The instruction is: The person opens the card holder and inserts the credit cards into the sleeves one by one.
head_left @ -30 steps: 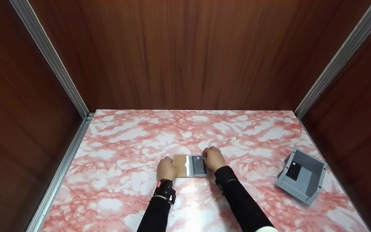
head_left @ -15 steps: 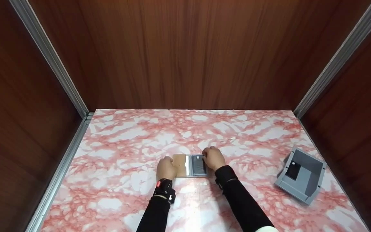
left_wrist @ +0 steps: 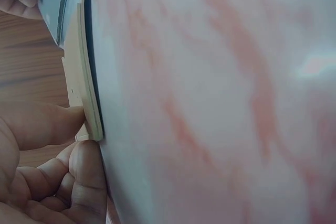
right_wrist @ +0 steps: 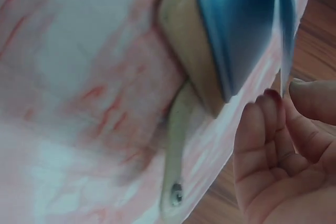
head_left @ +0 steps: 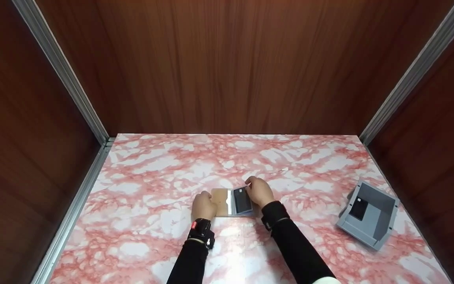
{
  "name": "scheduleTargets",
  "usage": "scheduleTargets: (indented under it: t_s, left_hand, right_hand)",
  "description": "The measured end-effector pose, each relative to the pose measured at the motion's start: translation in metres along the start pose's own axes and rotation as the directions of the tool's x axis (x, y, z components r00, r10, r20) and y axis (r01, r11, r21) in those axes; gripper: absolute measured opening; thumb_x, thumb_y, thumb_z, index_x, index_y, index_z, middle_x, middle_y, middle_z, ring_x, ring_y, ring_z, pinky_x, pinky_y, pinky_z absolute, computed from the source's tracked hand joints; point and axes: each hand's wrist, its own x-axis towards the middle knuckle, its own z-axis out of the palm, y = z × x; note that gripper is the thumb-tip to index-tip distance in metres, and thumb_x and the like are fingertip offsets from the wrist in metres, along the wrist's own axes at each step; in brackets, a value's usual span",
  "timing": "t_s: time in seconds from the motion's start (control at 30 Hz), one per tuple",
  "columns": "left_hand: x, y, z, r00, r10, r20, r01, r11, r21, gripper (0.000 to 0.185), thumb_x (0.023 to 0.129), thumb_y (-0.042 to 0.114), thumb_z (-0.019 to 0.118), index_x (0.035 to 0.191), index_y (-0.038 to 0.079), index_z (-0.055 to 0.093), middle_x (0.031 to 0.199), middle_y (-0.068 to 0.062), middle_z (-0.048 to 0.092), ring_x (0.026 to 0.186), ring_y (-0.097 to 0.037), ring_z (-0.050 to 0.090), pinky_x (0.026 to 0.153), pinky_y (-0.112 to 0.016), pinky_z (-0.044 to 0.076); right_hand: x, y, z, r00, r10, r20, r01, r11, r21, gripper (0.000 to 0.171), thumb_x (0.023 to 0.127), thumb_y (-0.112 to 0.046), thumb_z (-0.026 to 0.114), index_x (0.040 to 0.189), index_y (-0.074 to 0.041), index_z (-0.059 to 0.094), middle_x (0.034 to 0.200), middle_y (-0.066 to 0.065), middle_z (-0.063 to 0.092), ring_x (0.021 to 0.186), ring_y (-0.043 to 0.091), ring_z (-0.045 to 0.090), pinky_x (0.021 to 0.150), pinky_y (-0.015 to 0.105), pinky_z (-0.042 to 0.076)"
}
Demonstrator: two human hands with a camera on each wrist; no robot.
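A tan card holder (head_left: 220,202) lies spread on the table, its clear sleeves to the right. My left hand (head_left: 203,207) pinches the left edge of the cover; in the left wrist view the thumb and finger meet at the cover's corner (left_wrist: 89,114). My right hand (head_left: 261,191) grips the upper right corner of a sleeve page holding a black card (head_left: 243,200). Seen from the right wrist, this thin page (right_wrist: 287,30) stands raised from the blue-looking stack of sleeves (right_wrist: 239,24), between thumb and fingers. A strap with a metal snap (right_wrist: 176,195) sticks out from the cover.
A grey open bin (head_left: 373,221) stands to the right on the pink-and-white marbled table (head_left: 164,165), with another black card (head_left: 358,209) inside it. Brown wood-grain panels (head_left: 227,71) and metal posts enclose the table at the back and sides.
My right hand has shifted slightly up and left, lifting the sleeve page, so the black card now tilts. My left hand stays at the cover.
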Motion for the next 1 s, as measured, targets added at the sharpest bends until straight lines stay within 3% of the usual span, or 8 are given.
scheduleTargets:
  t_s: [0.33, 0.7, 1.0]
  left_hand:
    - [0.002, -0.003, 0.001, 1.000, 0.009, 0.001, -0.009, 1.000, -0.004, 0.022, 0.073, -0.001, 0.063, 0.095, -0.003, 0.067, 0.086, -0.016, 0.064, 0.084, -0.036, 0.064, 0.078, -0.047, 0.051]
    - [0.001, -0.003, 0.000, 1.000, 0.027, -0.003, -0.027, 1.000, -0.004, 0.022, 0.073, 0.000, 0.064, 0.095, -0.003, 0.066, 0.084, -0.015, 0.063, 0.082, -0.035, 0.063, 0.076, -0.047, 0.050]
    - [0.001, -0.004, 0.000, 0.999, 0.036, -0.005, -0.036, 0.999, 0.007, 0.022, 0.071, 0.002, 0.070, 0.093, -0.003, 0.067, 0.083, -0.016, 0.064, 0.081, -0.037, 0.064, 0.075, -0.047, 0.051]
  right_hand:
    - [0.001, -0.017, -0.002, 1.000, -0.007, 0.010, 0.005, 0.986, 0.167, 0.020, 0.090, -0.007, 0.065, 0.107, 0.004, 0.063, 0.070, 0.002, 0.055, 0.061, 0.017, 0.052, 0.062, 0.035, 0.047]
    - [-0.001, -0.032, 0.002, 0.999, 0.004, 0.046, -0.014, 0.974, 0.227, 0.019, 0.092, -0.011, 0.065, 0.104, 0.003, 0.063, 0.074, 0.005, 0.062, 0.062, 0.017, 0.058, 0.063, 0.034, 0.050]
    - [-0.003, -0.037, 0.006, 0.998, -0.008, 0.066, -0.006, 0.977, 0.215, 0.020, 0.093, -0.015, 0.064, 0.104, 0.002, 0.063, 0.073, 0.003, 0.061, 0.060, 0.018, 0.061, 0.064, 0.035, 0.050]
